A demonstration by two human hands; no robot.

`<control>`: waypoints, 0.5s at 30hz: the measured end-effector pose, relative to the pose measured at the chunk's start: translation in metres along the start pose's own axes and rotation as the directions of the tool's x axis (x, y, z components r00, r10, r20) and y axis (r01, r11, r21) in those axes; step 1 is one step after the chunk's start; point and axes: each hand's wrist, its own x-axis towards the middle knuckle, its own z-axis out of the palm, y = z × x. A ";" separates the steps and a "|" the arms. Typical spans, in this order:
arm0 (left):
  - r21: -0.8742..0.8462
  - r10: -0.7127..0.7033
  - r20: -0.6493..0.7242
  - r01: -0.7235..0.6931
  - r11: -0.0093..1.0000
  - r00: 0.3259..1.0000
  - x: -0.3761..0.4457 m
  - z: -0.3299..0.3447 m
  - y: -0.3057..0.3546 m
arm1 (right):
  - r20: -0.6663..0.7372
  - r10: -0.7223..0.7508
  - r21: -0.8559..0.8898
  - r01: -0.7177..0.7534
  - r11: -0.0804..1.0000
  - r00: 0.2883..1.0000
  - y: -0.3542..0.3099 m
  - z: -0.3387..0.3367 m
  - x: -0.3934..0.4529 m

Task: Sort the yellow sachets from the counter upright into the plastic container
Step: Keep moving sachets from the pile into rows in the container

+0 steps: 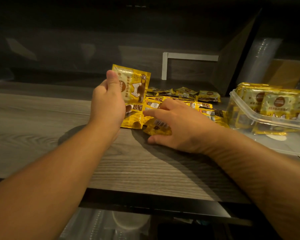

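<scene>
On the tabletop (42,122), in the middle, a pile of yellow sachets (206,111) is lying flat, and some are overlapping. The left hand (107,103) is holding one sachet (133,84) upright above the pile, its grip pinching the left edge with the thumb in front. The right hand (177,125) is reaching onto the pile with its grip spread wide, fingers touching a near sachet (156,127), not closing on it yet.

These sachets are looking light, thin and bendy, with a shiny skin that may be slippery. Pinching an edge or a corner is probably working best, and lifting one at a time.

To the right, the plastic container (246,113) is already holding sachets standing in rows. Its right side is running out of view. The left fingers are hiding behind the held sachet. The far sachets are dim and blurry, so counting them is not possible.
</scene>
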 end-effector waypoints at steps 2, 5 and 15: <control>-0.156 -0.114 0.028 0.117 0.981 0.993 -0.001 0.001 0.004 | -0.043 -0.027 -0.001 0.027 1.000 0.999 -0.002 0.000 -0.001; -0.241 -0.171 0.074 0.184 0.953 0.982 -0.004 0.002 0.008 | -0.065 -0.064 -0.004 0.064 0.998 0.996 -0.005 -0.004 -0.004; -0.209 -0.147 0.159 0.179 0.961 0.976 -0.006 0.003 0.006 | -0.460 0.124 0.279 0.011 0.960 0.879 -0.002 -0.011 -0.014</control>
